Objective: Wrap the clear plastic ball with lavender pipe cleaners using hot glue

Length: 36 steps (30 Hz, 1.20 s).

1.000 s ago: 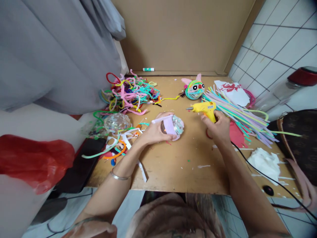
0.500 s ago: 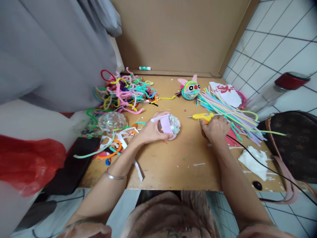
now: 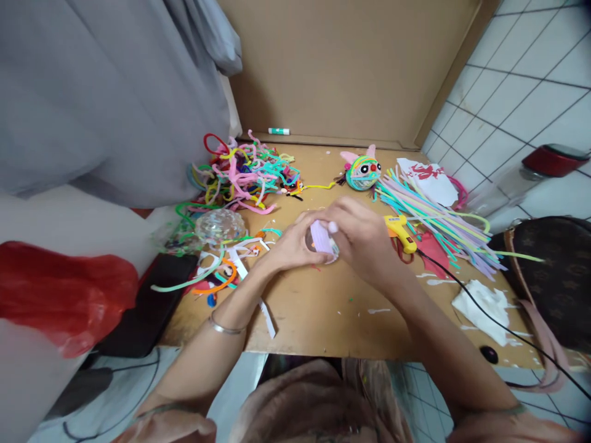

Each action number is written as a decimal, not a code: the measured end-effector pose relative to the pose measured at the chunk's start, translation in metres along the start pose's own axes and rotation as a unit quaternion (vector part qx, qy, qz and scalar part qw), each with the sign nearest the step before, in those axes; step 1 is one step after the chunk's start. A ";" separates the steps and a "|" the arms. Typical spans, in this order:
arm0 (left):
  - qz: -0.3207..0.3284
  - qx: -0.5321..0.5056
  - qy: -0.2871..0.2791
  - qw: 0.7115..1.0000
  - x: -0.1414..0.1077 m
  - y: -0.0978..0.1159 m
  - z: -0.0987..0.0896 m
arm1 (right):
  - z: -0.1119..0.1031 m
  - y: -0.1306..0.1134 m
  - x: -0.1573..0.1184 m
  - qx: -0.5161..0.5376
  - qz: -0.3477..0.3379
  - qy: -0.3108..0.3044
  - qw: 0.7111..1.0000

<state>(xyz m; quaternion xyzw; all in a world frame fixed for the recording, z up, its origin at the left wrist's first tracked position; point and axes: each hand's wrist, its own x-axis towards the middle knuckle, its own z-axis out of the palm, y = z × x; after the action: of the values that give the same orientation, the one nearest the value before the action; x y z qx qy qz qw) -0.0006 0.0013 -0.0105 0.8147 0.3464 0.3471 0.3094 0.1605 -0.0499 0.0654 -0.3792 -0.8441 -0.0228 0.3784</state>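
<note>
The left hand [image 3: 293,246] is clamped around a ball [image 3: 322,241] wrapped in a lilac strip, thumb low on its near side; the ball is above the near middle of the table [image 3: 318,320], between the two hands; the right hand [image 3: 362,240] meets the left at the top of the ball, its fingers bent down over the wrapping; whether those fingers pinch the strip or only press on it, I cannot tell.

Just beside the right hand, a yellow glue gun [image 3: 405,239] is on the table, its nozzle hidden behind that hand; a black cord [image 3: 455,283] runs from it toward the near right corner; behind it spreads a bundle of pastel pipe cleaners [image 3: 441,215], with a piece of red felt [image 3: 433,257] next to them.

Beyond the hands sits a finished-looking ball with pink ears [image 3: 363,172], round eyes and a red nose; a tangled pile of bright pipe cleaners [image 3: 242,175] lies at the far left; a clear ball [image 3: 220,226] rests nearer, left of the left hand; a crumpled tissue [image 3: 482,311] lies at the right.
</note>
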 end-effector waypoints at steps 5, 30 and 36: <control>-0.008 -0.011 0.007 1.000 0.001 0.004 -0.001 | 0.001 0.017 -0.026 0.081 0.112 0.124 0.983; -0.038 -0.004 -0.015 0.999 0.001 0.004 -0.006 | 0.034 0.032 -0.062 0.136 0.058 0.115 0.982; -0.035 -0.001 -0.016 0.999 0.001 0.005 -0.006 | 0.035 0.032 -0.062 0.131 0.046 0.119 0.983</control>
<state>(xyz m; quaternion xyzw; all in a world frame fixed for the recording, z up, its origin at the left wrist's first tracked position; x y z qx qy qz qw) -0.0027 0.0009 -0.0025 0.8072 0.3689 0.3238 0.3278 0.1858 -0.0546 -0.0084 -0.3596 -0.7703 0.0603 0.5232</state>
